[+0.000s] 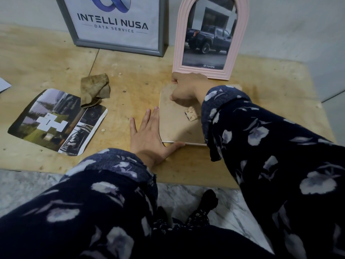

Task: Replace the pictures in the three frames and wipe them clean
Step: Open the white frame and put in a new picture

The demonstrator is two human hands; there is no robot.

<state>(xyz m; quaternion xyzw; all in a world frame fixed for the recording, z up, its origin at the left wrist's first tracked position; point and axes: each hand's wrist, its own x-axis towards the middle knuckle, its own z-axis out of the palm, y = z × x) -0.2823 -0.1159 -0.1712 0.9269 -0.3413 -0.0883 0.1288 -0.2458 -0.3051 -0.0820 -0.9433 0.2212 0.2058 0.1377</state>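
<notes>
**Third frame lies face-down while its backing is worked**

A frame (177, 126) is seen lying face-down just right of the table's centre, its brown backing board uppermost and a small hinged stand tab (191, 114) showing on it. The left hand (147, 135) is laid flat with straight fingers along the frame's 9 o'clock edge, the thumb pressed against the 6 o'clock edge. The right hand (183, 88) is curled at the 12 o'clock edge; whether anything is pinched there cannot be told.

The board is judged stiff and light, the glazing beneath probably fragile, so hold is best taken at the edges. A removed picture (56, 122), thin and floppy, lies at 9 o'clock, with a crumpled cloth (94, 89) at 10 o'clock.

The worn wooden table (130, 77) is stained. At 12 o'clock a grey frame (115, 46) and a pink arched frame (203, 71) are propped against a pale wall (289, 25).
</notes>
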